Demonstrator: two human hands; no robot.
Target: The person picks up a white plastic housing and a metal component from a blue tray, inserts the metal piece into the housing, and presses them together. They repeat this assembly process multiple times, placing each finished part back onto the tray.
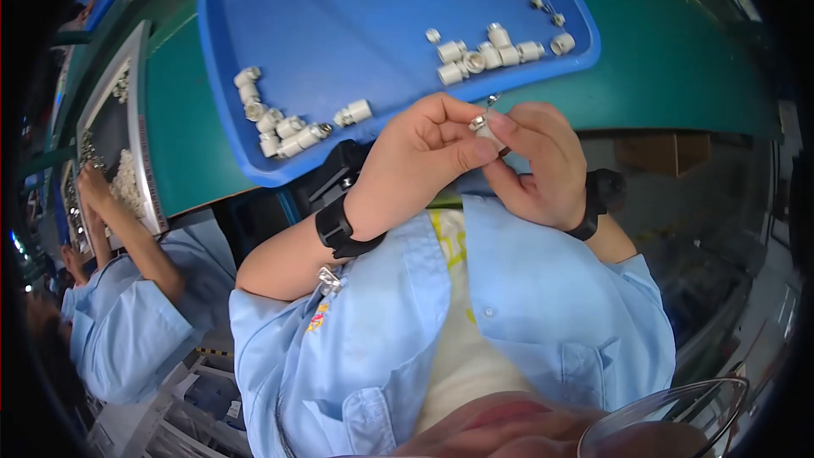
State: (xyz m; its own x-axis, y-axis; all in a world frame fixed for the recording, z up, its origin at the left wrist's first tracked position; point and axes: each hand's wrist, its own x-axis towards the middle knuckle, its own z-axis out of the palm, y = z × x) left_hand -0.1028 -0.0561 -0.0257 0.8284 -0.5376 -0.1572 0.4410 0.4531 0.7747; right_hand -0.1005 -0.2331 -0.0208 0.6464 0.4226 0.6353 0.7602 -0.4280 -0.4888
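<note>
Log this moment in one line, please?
left hand: pinching white fitting | right hand: same fitting | blue tray: more white fittings

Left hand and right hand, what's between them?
In the head view, a small white part with a shiny metal piece is held between the left hand and right hand.
</note>
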